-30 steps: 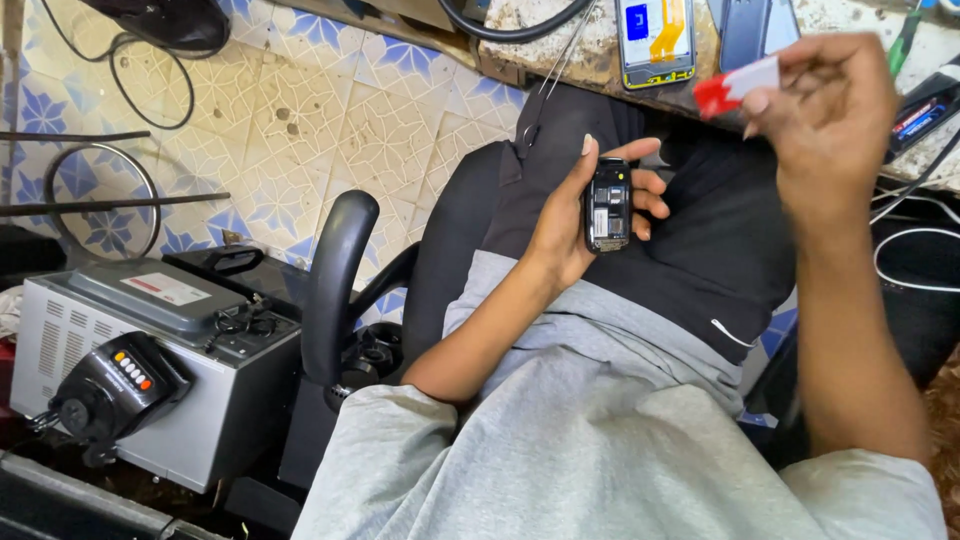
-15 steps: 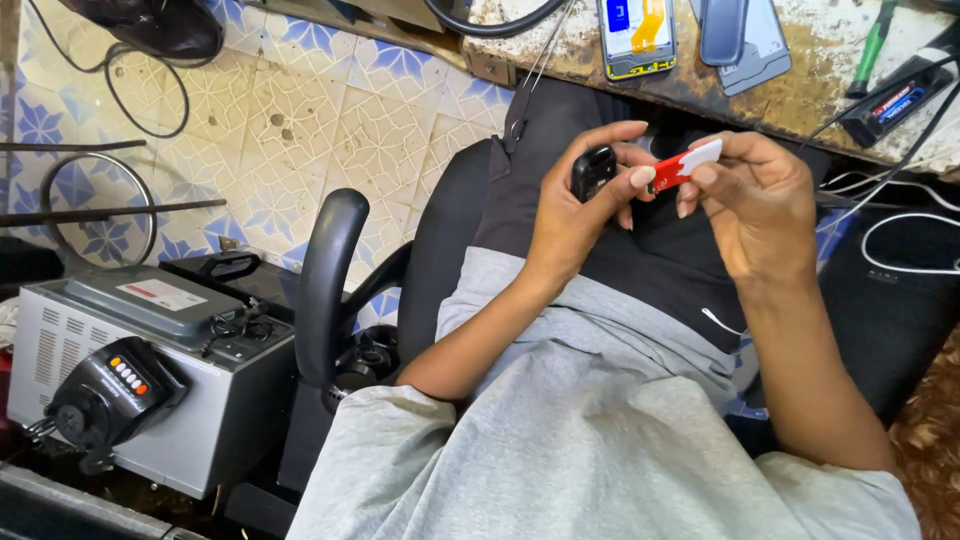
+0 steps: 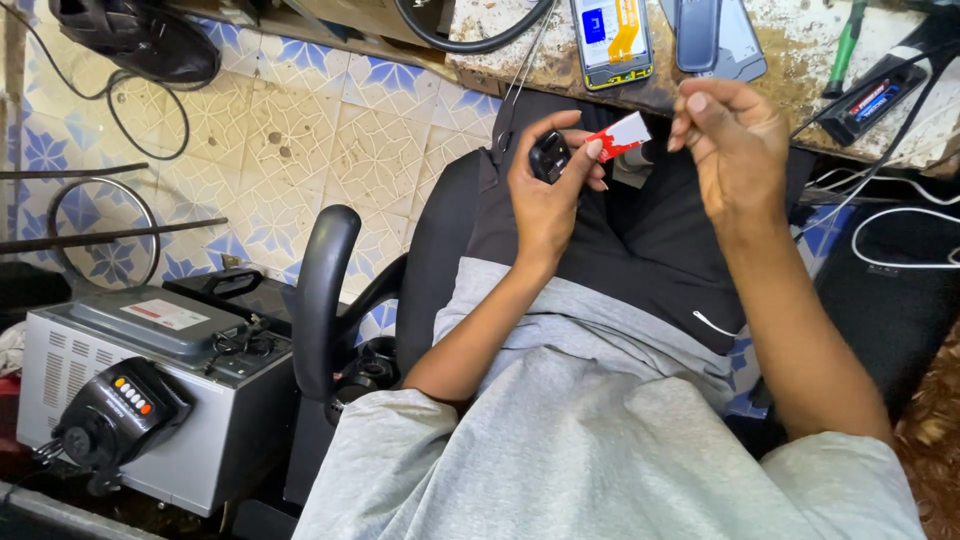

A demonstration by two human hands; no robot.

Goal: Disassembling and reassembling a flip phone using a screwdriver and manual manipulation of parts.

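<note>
Above the person's lap, just below the edge of the stained workbench (image 3: 800,60), the left hand (image 3: 548,195) is closed around a small black device (image 3: 549,156), with a red-and-white packet (image 3: 620,135) pinched at its fingertips. Just to the right, the right hand (image 3: 735,145) hovers with fingers loosely curled, holding nothing and not touching the packet. A grey metal machine (image 3: 150,385) stands on the floor, well apart.

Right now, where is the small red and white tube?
In the head view, the red and white tube sits upper centre, pinched in the left hand beside a small black device, just below the workbench edge, left of the right hand.
</note>
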